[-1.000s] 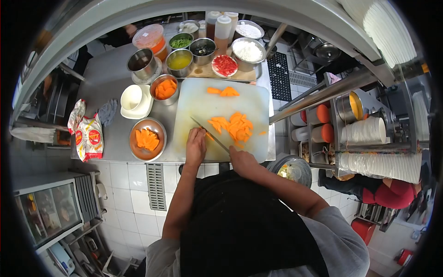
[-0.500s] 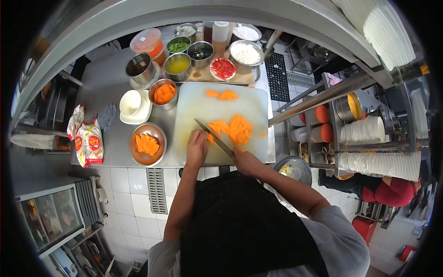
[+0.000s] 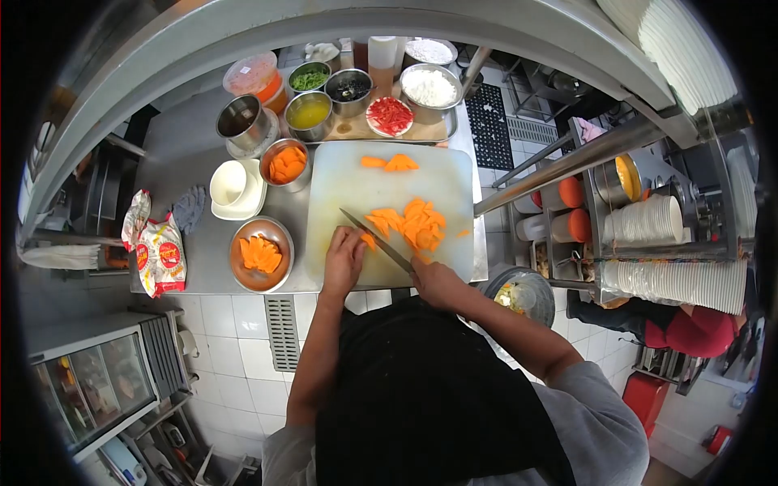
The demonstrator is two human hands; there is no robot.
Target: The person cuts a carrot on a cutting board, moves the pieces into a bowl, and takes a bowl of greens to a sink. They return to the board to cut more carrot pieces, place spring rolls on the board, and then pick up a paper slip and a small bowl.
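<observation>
My right hand (image 3: 439,283) is wrapped round the handle of a kitchen knife (image 3: 376,240), whose blade points up and left across the white cutting board (image 3: 340,174). With curled fingers my left hand (image 3: 344,253) presses a small piece of carrot (image 3: 369,241) on the board, just left of the blade. A pile of sliced carrot (image 3: 423,224) lies right of the knife. Farther up the board are more carrot pieces (image 3: 399,164). How much carrot is under my left fingers is hidden.
Left of the board stand a bowl of carrot pieces (image 3: 261,254), a metal bowl of carrot slices (image 3: 287,164) and white bowls (image 3: 230,185). Containers, among them chopped red food (image 3: 390,116) and white powder (image 3: 429,87), line the back. A metal rail (image 3: 567,170) runs at right.
Both hands, the knife and the carrot keep nearly the same places on the board. The whole view has shifted slightly.
</observation>
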